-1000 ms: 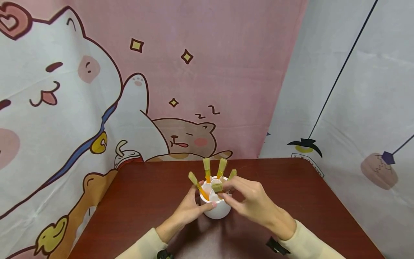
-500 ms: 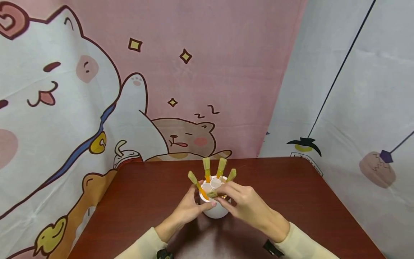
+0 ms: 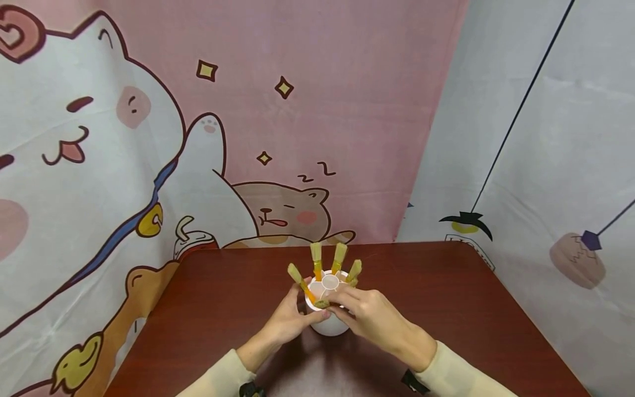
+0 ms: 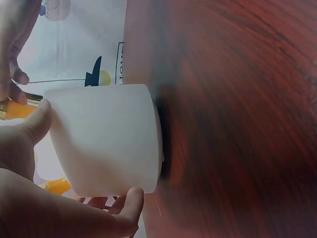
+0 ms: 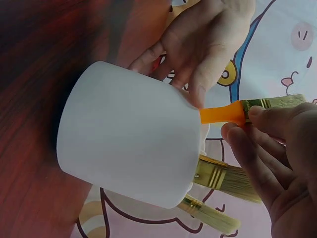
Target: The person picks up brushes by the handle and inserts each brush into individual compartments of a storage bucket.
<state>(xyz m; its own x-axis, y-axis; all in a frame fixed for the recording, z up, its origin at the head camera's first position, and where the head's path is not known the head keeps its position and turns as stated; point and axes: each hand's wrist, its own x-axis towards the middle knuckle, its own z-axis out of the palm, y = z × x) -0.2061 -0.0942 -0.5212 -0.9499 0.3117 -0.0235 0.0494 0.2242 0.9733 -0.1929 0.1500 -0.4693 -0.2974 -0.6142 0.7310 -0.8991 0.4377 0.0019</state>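
Observation:
A white round pot (image 3: 329, 326) with a divided inside stands upright on the table. My left hand (image 3: 292, 314) grips its left side, with the thumb at the front of the rim. At that rim, my right hand (image 3: 377, 320) pinches a paintbrush (image 5: 229, 112) by its metal collar. The brush's bristles (image 3: 322, 303) point up, and its orange handle reaches down behind the rim, where the lower end is hidden. Several other paintbrushes (image 3: 316, 256) with pale bristles stand in the pot, fanning outward around a round middle compartment (image 3: 330, 282).
The dark red-brown tabletop (image 3: 228, 298) stretches to both sides of the pot. Behind it hangs a cloth backdrop (image 3: 347, 127) printed with cartoon animals, meeting a pale cloth (image 3: 521, 165) on the right.
My right hand has moved left and toward me, taking the pinched brush from over the pot's middle to the front rim. The left hand and the pot have stayed in place.

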